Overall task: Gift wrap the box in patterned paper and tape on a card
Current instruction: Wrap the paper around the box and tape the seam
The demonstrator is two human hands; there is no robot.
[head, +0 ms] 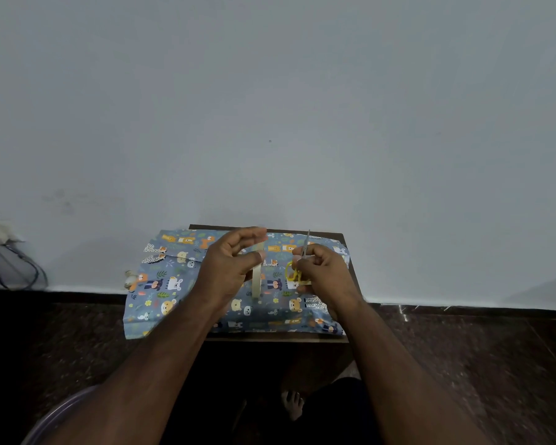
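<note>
Left hand (230, 263) pinches tape roll (256, 281), upright above patterned paper (174, 284); right hand (318, 268) grips yellow scissors (297, 271), blades apparently just right of tape.

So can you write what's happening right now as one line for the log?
step: cutting tape | left hand: holds tape roll | right hand: grips yellow scissors | patterned paper: spread over table

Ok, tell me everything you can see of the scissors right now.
The scissors have yellow loop handles, plastic by the look, and slim grey metal blades that point up and away from the person. The right hand grips them, fingers curled round the handles, above the patterned paper. The blade tip stands just right of the tape strip held by the left hand. Whether the blades are parted is too small to tell.
</note>
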